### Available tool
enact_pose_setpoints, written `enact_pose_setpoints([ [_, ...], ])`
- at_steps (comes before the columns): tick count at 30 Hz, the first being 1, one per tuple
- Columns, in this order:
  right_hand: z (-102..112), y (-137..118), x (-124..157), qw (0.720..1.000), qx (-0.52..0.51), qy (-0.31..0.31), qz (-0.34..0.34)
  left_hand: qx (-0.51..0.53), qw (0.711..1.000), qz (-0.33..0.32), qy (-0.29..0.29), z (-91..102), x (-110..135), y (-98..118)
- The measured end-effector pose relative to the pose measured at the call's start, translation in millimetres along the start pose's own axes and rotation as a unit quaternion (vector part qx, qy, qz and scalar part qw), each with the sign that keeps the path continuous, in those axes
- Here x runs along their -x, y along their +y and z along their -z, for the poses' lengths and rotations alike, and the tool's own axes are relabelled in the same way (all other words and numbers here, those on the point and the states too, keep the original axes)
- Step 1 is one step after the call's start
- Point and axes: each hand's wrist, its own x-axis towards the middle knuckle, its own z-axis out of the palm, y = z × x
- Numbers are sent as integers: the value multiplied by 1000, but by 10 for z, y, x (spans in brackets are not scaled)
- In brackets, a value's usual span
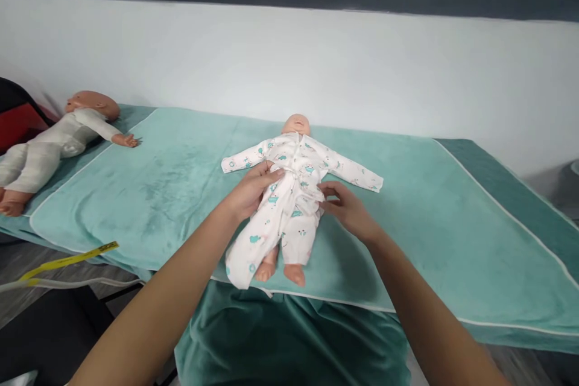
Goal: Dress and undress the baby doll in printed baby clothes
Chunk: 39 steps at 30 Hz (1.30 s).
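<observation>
A baby doll [297,125] lies on its back, head toward the wall, its arms spread in a white long-sleeved baby top [292,148] with teal prints. Matching baby pants [271,211] cover its lower body. The pants leg on the left spreads out past the foot beside it, and both feet show. At the waist on the left, my left hand [254,190] is closed on the pants, thumb on top and fingers partly hidden under the cloth. On the opposite side, my right hand [347,208] pinches the pants fabric near the hip with curled fingers.
The doll lies on a teal padded cover [429,217] with white piping. A second doll [67,136], wrapped in whitish cloth, lies at the far left. A yellow strap [70,260] and a pale cord are at the lower left. A white wall [289,60] stands behind.
</observation>
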Motion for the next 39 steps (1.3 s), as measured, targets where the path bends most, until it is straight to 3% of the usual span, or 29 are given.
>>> enact_pose_setpoints([
  [3,-115,-219,-85,1000,22,-3,17,35,999,0,16,-104,-105,-80],
  [6,-242,-420,-183,994,106,-1,-1,26,1000,-4,-11,-158,-81,-79],
  [10,-250,-673,-307,973,180,-139,-32,-35,999,-15,-28,-74,84,11],
  [12,-204,-764,-359,978,137,-156,-30,-85,996,-4,-40,41,176,71],
  [16,-204,-779,-472,985,-89,-128,-68,-192,967,96,-138,236,243,122],
  [19,-315,-681,-528,964,-219,-126,-83,-116,990,61,-57,222,149,61],
  [22,-413,-596,-520,963,-178,-184,-86,12,1000,13,12,137,35,-42],
  [24,-438,-575,-497,962,-73,-244,-97,42,999,29,10,113,14,-96],
  [26,-438,-575,-485,959,-17,-264,-101,41,998,43,11,142,51,-115],
  [28,-432,-578,-491,964,-73,-233,-108,13,998,54,-7,211,127,-91],
  [32,-461,-545,-519,949,-234,-169,-131,-87,984,113,-105,323,240,-1],
  [35,-505,-508,-512,953,-221,-166,-121,-33,996,68,-41,302,204,-18],
  [39,-520,-523,-458,950,-99,-277,-105,34,999,14,30,231,124,-138],
])
